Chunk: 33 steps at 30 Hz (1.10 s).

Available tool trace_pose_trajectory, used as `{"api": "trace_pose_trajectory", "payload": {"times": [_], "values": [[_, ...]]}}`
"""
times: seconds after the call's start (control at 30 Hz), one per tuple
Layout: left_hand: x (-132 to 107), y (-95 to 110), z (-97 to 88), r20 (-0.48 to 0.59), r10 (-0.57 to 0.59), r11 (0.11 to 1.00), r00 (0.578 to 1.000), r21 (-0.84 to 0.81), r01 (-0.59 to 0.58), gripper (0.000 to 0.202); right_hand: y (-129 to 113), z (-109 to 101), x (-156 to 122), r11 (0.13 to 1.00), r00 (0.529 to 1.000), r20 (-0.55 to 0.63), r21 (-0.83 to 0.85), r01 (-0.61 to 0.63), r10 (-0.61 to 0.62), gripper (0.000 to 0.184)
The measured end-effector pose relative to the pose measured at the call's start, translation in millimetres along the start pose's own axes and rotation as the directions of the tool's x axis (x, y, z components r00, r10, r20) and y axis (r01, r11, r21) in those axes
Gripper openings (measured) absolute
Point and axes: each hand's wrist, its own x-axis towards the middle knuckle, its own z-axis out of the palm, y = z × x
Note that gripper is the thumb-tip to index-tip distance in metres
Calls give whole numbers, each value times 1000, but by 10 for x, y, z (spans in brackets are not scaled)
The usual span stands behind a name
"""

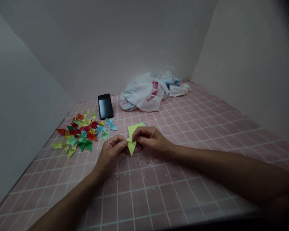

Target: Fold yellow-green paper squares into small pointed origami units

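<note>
A yellow-green sheet of paper (133,138), partly folded with a point hanging down, is held low over the pink tiled surface (159,186). My left hand (112,151) pinches its left edge with thumb and fingertips. My right hand (150,138) grips the paper from the right, fingers pressed on the fold. Both hands meet near the middle of the view.
A pile of several folded paper shapes in red, green, yellow and blue (83,132) lies at the left. A black phone (105,106) lies behind it. Crumpled white plastic bags (146,91) sit at the back. Grey walls (16,106) close in the left, back and right.
</note>
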Motion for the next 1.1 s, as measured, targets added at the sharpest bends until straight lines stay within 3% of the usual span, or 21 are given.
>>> {"api": "trace_pose_trajectory", "payload": {"times": [0.23,0.37,0.5,0.63,0.8,1.1], "values": [[26,-13,-18,-13,-14,996,1000,91,15,29,30,11,-1,985,997,1,-154,72,-73,14],[40,-26,-17,-42,4,996,999,85,0,29,59,6,23,998,999,-27,-58,32,-34,20],[52,-43,-23,-55,-1,998,998,57,5,29,35,-3,37,998,997,-46,34,-55,57,12],[62,-39,-43,-61,9,997,998,79,-4,29,19,-13,42,995,996,-57,79,-65,69,9],[76,-37,-74,-58,86,984,995,159,-75,27,38,-33,60,995,996,-71,78,-55,60,8],[73,-38,-72,-45,105,975,993,201,-94,26,90,-59,68,999,995,-95,-15,-36,35,7]]}}
